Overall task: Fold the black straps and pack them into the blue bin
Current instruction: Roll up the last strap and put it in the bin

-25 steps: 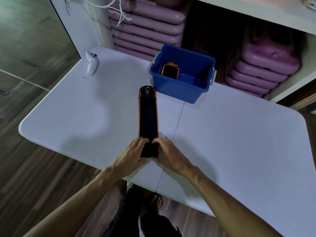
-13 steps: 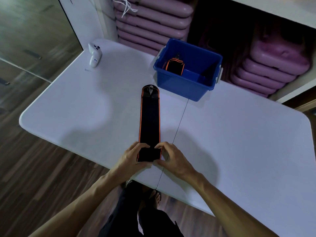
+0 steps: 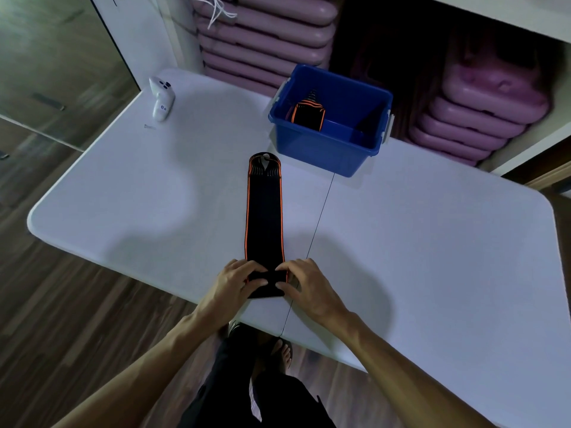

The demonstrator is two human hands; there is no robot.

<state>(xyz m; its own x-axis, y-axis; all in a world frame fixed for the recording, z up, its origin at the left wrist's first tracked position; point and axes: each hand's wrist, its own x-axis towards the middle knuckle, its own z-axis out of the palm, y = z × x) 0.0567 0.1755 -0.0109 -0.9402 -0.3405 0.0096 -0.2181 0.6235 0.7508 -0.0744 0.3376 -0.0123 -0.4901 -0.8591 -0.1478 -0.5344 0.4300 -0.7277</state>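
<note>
Black strap: long black fabric strap with orange edges [image 3: 264, 217], flat on the counter, running from the near edge toward the far side; far end rounded with a small loop, just short of the bin; near end turned up into a short fold.
Left hand: left hand [image 3: 235, 284] curled round the left side of the strap's near fold, fingers on top, thumb below.
Right hand: right hand [image 3: 304, 285] pinching the right side of the same fold.
Blue bin: blue plastic bin with pale handles [image 3: 324, 151], far centre of the counter, open-topped.
Packed strap: folded black-and-orange strap [image 3: 308, 114] standing inside the bin, left part.
Counter: white rounded-corner counter [image 3: 432, 242], thin seam down the middle.
Controller: white handheld controller [image 3: 161, 98], far left corner.
Shelves: stacked pink plastic cases [image 3: 482, 118] behind the bin.
</note>
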